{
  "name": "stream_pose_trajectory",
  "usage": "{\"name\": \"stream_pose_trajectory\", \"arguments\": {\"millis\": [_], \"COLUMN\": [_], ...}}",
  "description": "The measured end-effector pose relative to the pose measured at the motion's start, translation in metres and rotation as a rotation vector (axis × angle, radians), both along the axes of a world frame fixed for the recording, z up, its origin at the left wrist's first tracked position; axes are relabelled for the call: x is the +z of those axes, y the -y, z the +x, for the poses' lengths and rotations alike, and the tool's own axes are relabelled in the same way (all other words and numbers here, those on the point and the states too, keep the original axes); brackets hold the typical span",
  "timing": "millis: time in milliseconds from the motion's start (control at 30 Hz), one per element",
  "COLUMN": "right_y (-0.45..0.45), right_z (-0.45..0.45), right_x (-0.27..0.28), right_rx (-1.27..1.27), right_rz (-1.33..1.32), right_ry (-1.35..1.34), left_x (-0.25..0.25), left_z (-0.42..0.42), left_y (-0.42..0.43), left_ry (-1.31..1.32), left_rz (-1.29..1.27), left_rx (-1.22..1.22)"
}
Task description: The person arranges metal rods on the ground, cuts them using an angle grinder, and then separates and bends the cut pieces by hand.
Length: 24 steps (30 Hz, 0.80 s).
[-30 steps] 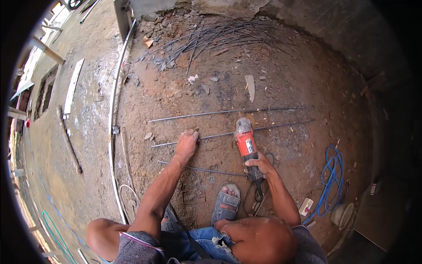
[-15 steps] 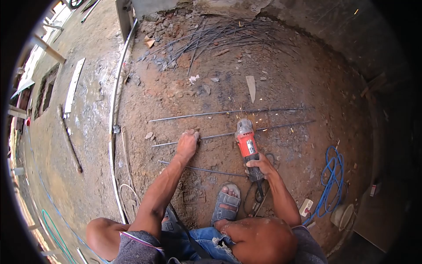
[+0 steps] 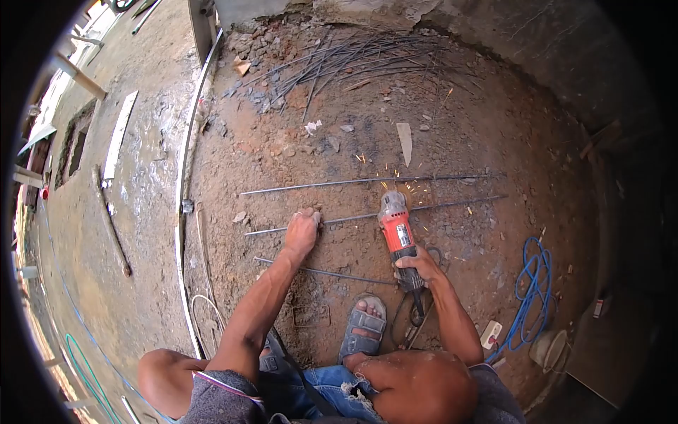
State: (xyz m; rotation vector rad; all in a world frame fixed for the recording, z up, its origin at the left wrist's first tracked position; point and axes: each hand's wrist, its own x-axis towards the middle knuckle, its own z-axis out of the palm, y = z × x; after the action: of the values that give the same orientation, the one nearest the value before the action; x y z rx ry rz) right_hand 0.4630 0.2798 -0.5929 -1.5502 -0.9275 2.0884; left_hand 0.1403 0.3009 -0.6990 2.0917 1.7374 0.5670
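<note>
My left hand [image 3: 302,232] is closed round the middle metal rod [image 3: 346,218] near its left part, low over the dirt. My right hand [image 3: 419,264] grips the black rear body of a red angle grinder [image 3: 399,232]. The grinder's grey head lies over the middle rod, and orange sparks fly around it. Its disc is mostly hidden. Beyond the grinder head lies another long rod [image 3: 304,186], roughly parallel. A shorter rod [image 3: 339,273] rests nearer my feet, passing below both hands.
A pile of thin rods [image 3: 360,60] lies at the back. Blue cable [image 3: 533,290] is coiled at the right, near a white socket block [image 3: 491,334]. A long pale strip [image 3: 179,240] runs along the left. My sandalled foot [image 3: 364,327] is close below the short rod.
The sparks around the grinder head have changed in spread and position. Both hands, the grinder and the rods stay nearly in place; the view has shifted very slightly.
</note>
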Motion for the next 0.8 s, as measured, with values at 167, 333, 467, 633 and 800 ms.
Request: {"name": "stream_pose_trajectory", "arguments": {"millis": [167, 333, 467, 633, 800], "right_y": [-0.001, 0.001, -0.003, 0.0, -0.001], "right_z": [-0.001, 0.0, 0.001, 0.001, 0.001], "right_x": [-0.006, 0.001, -0.007, -0.003, -0.002], "right_rx": [-0.018, -0.007, 0.008, 0.005, 0.005], "right_rz": [-0.015, -0.022, -0.012, -0.003, -0.02], "right_ry": [0.019, 0.013, 0.054, 0.02, 0.017], "left_x": [0.002, 0.005, 0.005, 0.01, -0.001], "left_z": [-0.001, 0.0, 0.0, 0.0, 0.0], "left_y": [-0.001, 0.0, 0.0, 0.0, -0.001], "left_ry": [-0.013, -0.006, -0.014, -0.086, -0.013], "left_rz": [-0.004, -0.016, -0.015, -0.057, -0.017], "left_rx": [-0.008, -0.009, -0.004, -0.017, -0.009]}}
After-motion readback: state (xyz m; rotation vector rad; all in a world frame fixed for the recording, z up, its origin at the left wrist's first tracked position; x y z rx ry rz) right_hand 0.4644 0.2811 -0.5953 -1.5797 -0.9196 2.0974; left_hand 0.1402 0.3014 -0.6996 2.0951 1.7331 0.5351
